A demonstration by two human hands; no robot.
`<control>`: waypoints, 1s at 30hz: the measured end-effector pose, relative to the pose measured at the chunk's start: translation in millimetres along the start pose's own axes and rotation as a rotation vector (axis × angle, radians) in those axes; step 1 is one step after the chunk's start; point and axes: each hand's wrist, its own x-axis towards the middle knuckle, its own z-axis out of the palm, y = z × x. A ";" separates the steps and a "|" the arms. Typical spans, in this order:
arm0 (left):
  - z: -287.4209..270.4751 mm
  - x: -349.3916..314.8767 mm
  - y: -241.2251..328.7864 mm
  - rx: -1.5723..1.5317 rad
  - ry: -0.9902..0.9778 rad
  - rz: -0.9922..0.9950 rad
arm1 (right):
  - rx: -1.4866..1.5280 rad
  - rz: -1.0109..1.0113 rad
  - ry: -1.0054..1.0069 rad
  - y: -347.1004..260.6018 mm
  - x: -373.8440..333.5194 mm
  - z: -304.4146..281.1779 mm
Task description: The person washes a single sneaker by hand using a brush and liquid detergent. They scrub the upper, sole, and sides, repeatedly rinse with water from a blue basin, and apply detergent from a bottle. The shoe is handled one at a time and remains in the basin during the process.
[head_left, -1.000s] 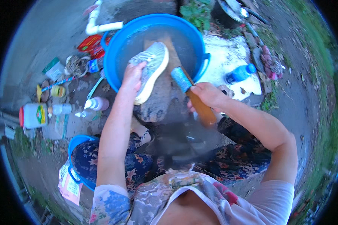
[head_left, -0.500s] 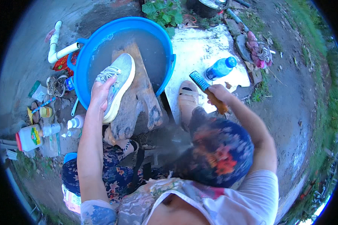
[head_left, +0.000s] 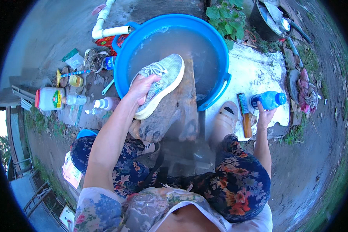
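My left hand (head_left: 144, 88) grips a grey mesh sneaker (head_left: 167, 77) with a white sole, thumb by the laces. The shoe is tilted above a worn wooden board (head_left: 178, 116) that leans into a blue tub (head_left: 123, 73) of murky water. On the right, my right hand (head_left: 264, 116) has its fingers around a blue plastic bottle (head_left: 267, 100) with a blue cap; its palm side is partly hidden. A scrub brush (head_left: 246, 125) with a wooden handle lies beside the bottle on a white slab (head_left: 265, 63).
Left of the tub are a white pipe (head_left: 112, 31), a red-lidded jar (head_left: 50, 98), a pump bottle (head_left: 107, 103) and several small items. A dark pot (head_left: 265, 23) stands at the far right, with a pinkish rag (head_left: 307, 91) nearer. Leafy plants (head_left: 226, 19) grow behind the tub.
My right hand has let go of the brush, which now lies on the slab, and has taken hold of the blue bottle. The view has swung left; my left hand still holds the sneaker.
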 end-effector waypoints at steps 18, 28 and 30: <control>-26.3 -4.4 -7.3 -0.483 -0.281 0.120 | -1.030 -0.974 -0.613 -332.9 12.2 87.6; -32.9 -10.5 -4.4 -0.585 -0.328 0.061 | -1.282 -1.500 -0.542 -392.9 -20.5 173.9; -34.1 -11.0 -5.7 -0.627 -0.353 0.065 | -1.298 -1.545 -0.534 -394.8 -24.0 181.5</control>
